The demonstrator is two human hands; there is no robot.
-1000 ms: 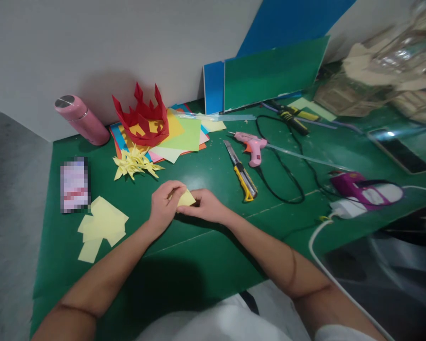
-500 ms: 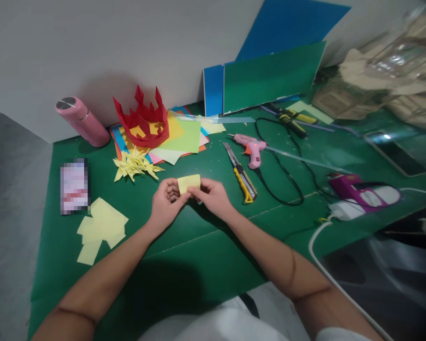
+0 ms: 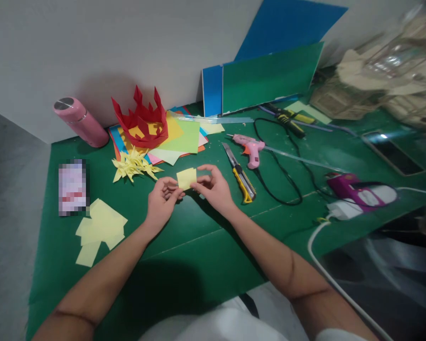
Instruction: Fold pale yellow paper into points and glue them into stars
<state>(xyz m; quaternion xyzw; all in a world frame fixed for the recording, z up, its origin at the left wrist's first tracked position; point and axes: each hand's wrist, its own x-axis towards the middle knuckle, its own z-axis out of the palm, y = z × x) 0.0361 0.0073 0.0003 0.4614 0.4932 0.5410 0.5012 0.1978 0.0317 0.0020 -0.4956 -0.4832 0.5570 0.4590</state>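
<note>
A small yellow piece of paper (image 3: 186, 178) is held above the green table between my two hands. My left hand (image 3: 162, 201) pinches its lower left corner between thumb and fingers. At the right edge, my right hand (image 3: 216, 192) grips the paper with the thumb low and the index finger stretched out above. Loose yellow paper pieces (image 3: 101, 225) lie in a pile to the left. Folded yellow paper shapes (image 3: 133, 164) are heaped beyond my left hand, in front of a red folded-paper crown (image 3: 144, 128).
Right of my hands lie a yellow utility knife (image 3: 242, 177), blade out, and a pink glue gun (image 3: 250, 148) with its cord. Coloured paper sheets (image 3: 191, 135) lie under the crown. A pink bottle (image 3: 83, 124) stands back left. A purple power strip (image 3: 351, 192) sits at right.
My right hand has shifted its grip to the paper's right edge, lifting its index finger. The paper now shows a taller face, and my left hand has moved slightly left.
</note>
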